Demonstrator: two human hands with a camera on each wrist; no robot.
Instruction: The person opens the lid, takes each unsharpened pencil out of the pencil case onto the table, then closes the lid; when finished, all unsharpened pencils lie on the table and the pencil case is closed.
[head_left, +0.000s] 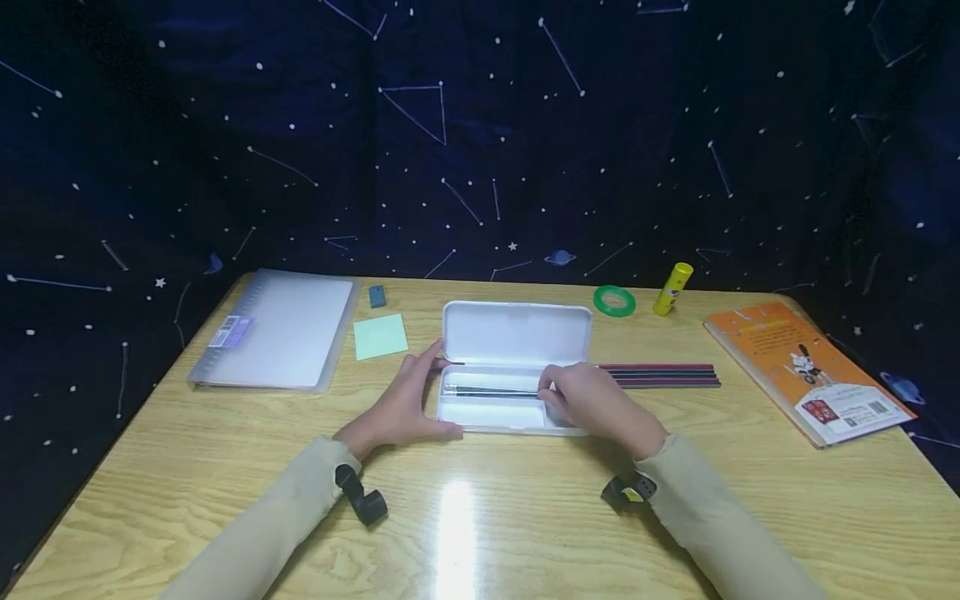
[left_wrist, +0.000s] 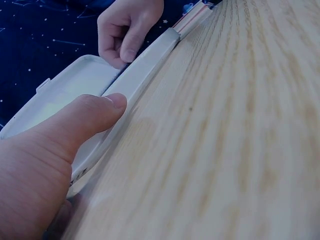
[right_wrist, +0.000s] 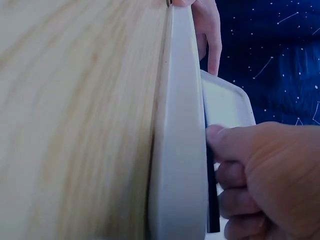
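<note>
Case [head_left: 487, 412] lies open on the table [head_left: 540, 517] in front of you, one long side towards you and its lid [head_left: 517, 333] tipped back on the far side, so nothing blocks your reach into it. Your left hand [head_left: 405, 407] holds its left end, thumb against the front wall and fingers at the back corner by the lid, probably to stop something so light from sliding. Your right hand [head_left: 592, 398] is over the right half, thumb and forefinger pinched together on a dark pencil [head_left: 495, 393] that runs lengthwise along the case. You cannot tell from these views whether a second one lies against it. That low pinch, partway along, seems chosen to keep the pencil in line with the long walls.

More pencils [head_left: 660, 374], dark and reddish, lie in a row off the right end, parallel with the case, likely within easy reach of your right hand. The rest is set farther out, which leaves you elbow room: notebook [head_left: 277, 329], green note [head_left: 380, 337] and blue block [head_left: 377, 297] to your left; tape [head_left: 614, 312], yellow tube [head_left: 672, 289] and orange book [head_left: 806, 371] to your right.
</note>
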